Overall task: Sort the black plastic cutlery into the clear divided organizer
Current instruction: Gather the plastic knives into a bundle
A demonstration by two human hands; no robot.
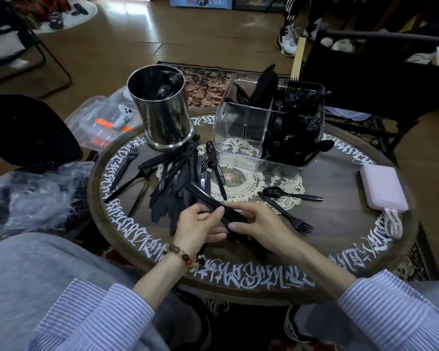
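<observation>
A heap of black plastic knives and forks lies on the round table, left of centre. My left hand and my right hand both hold a bundle of black knives just above the table's near side. The clear divided organizer stands at the back right. It holds knives at the rear left, forks at the rear right and spoons at the front right; its front left compartment looks empty. A loose spoon and fork lie to the right of my hands.
A shiny metal canister stands at the back left of the table. A pink power bank with its cable lies at the right edge. A clear plastic box and a black chair sit to the left. A person's legs stand far behind.
</observation>
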